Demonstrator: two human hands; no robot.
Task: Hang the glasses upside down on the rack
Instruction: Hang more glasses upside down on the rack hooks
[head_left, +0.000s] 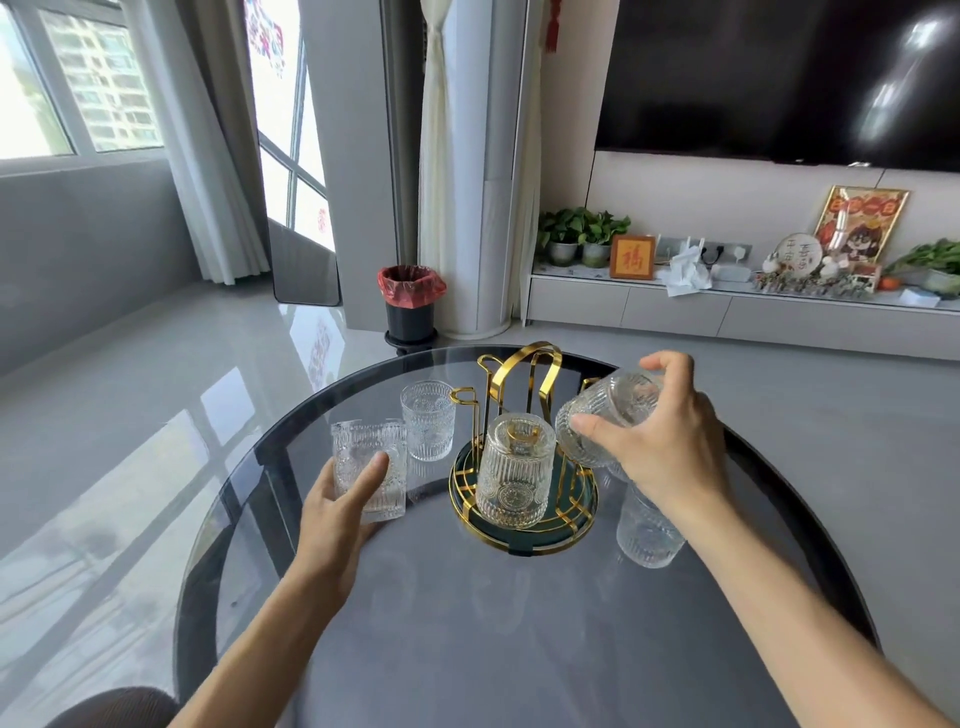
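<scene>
A gold wire rack (524, 384) on a round green base stands mid-table. One ribbed glass (514, 475) hangs upside down on its front peg. My right hand (660, 441) grips a second glass (605, 421), tilted mouth-down beside the rack's right side. My left hand (337, 499) wraps around an upright glass (366, 457) standing on the table left of the rack. Another upright glass (428, 418) stands just behind it. A further glass (647, 532) stands right of the rack, partly hidden by my right wrist.
The round dark glass table (467, 623) drops off to the floor on all sides. A bin with a red liner (410, 301) stands beyond it, and a low white cabinet (727, 306) runs along the right wall.
</scene>
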